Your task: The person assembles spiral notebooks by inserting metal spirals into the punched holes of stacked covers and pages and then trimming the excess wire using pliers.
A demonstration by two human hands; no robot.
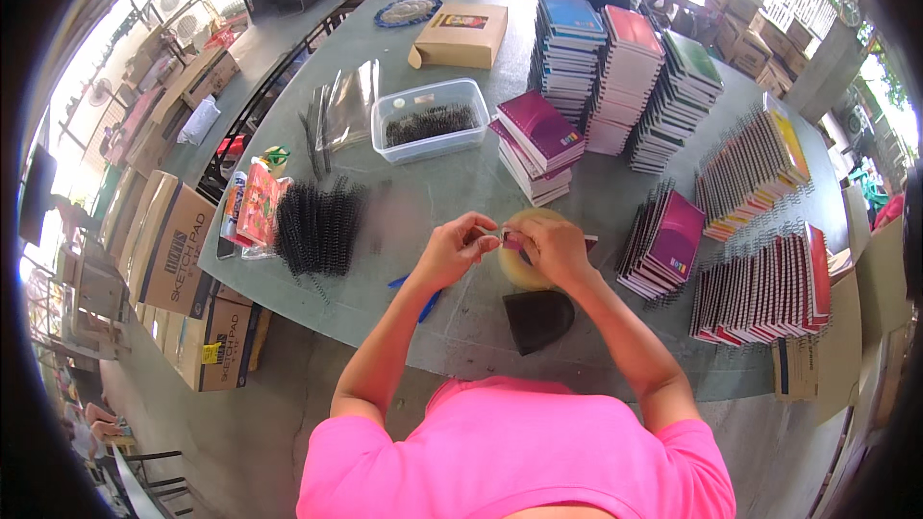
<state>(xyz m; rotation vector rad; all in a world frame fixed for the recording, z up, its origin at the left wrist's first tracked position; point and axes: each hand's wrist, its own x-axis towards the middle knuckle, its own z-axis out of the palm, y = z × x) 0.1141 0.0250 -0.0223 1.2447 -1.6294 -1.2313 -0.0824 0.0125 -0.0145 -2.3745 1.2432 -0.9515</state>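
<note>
Between both hands, small purple notebook (514,240) pinched by left hand (450,250) and right hand (556,250) fingertips, tape roll (519,269) just beneath them.

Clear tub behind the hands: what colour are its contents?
Black, apparently spiral binding coils, in the clear plastic tub; head view.

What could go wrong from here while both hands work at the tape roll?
The left hand and right hand pick at the tape roll; the tape end might stick to the fingers. The dark pouch lies near the table edge, so a forearm could perhaps push it off.
</note>
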